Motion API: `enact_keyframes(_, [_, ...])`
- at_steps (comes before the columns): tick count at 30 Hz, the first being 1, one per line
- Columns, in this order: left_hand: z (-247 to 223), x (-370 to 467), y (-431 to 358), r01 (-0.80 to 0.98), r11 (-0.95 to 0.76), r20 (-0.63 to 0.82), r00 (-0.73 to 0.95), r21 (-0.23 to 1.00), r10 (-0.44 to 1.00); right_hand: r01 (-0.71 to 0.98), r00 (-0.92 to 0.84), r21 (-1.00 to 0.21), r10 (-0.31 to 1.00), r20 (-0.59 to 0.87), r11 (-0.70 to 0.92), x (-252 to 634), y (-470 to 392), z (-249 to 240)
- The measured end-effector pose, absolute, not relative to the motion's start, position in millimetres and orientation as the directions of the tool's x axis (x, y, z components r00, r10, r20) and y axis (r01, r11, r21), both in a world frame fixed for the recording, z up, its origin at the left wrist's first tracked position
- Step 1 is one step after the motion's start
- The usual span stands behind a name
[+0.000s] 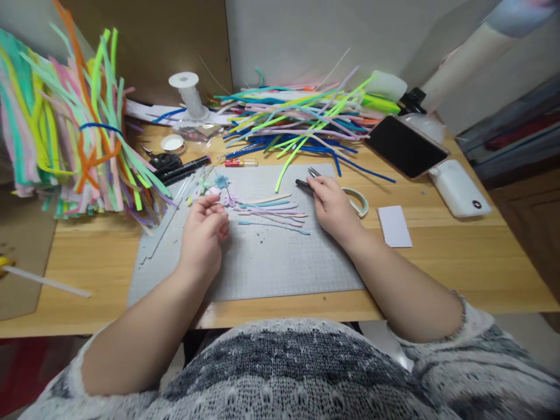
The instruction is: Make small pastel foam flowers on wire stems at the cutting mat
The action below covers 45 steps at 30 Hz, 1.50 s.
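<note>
My left hand hovers at the left side of the grey cutting mat, palm inward, its fingers loosely curled with nothing visible in them. Close beyond its fingertips are a blue fuzzy flower and a small lilac pipe-cleaner shape. My right hand is closed at the mat's right side around a slim black tool, mostly hidden by the fingers. Pointed metal tips show past the index finger, and a pale loop handle lies behind the hand. Between both hands lie several thin pastel stems.
Bundled pipe cleaners stand at left; a loose pile spans the back. Also there are a white spool, black markers, a red-and-yellow tube, a phone, a white device and a white card.
</note>
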<state>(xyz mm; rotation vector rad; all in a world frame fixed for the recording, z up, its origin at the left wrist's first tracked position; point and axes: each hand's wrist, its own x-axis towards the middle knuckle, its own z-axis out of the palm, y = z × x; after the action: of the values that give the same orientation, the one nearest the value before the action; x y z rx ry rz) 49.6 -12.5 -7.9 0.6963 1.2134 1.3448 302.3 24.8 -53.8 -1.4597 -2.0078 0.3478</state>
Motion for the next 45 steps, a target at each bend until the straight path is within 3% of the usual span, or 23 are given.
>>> enact_keyframes(3, [-12,48,-10,-0.299,0.156,-0.212,-0.165,0.941,0.963,0.787,-0.171,-0.520,0.927,0.334,0.332,305,28,-59])
enact_keyframes(11, [-16,37,3,-0.145,-0.031,-0.015,-0.303,0.989,0.953,0.816,-0.201,-0.461,0.919,0.339,0.349,303,29,-59])
enact_keyframes(14, [-16,39,0,-0.077,-0.069,0.046,-0.259,0.995,0.965,0.805,-0.220,-0.461,0.909,0.353,0.374,293,16,-49])
enact_keyframes(21, [-24,45,-8,0.151,-0.089,0.097,-0.048,0.985,0.994,0.843,-0.343,-0.390,0.928,0.143,0.371,276,-10,-47])
enact_keyframes(26, [-27,40,-6,0.541,-0.172,0.163,0.064,0.823,0.985,0.815,-0.368,-0.424,0.918,0.146,0.394,273,-12,-47])
enact_keyframes(31, [-28,31,0,0.638,-0.196,0.254,0.000,0.745,0.967,0.783,-0.383,-0.475,0.912,0.142,0.403,273,-14,-45])
enact_keyframes(34, [-30,33,1,0.701,-0.292,0.303,0.113,0.650,0.946,0.774,-0.402,-0.479,0.906,0.134,0.414,272,-17,-43])
enact_keyframes(38, [-32,49,-1,0.782,-0.412,0.240,0.337,0.468,0.911,0.775,-0.416,-0.473,0.902,0.118,0.419,271,-19,-43])
enact_keyframes(45, [-23,79,9,0.895,-0.375,0.035,0.378,0.240,0.925,0.762,-0.477,-0.434,0.870,0.128,0.482,278,-17,-41])
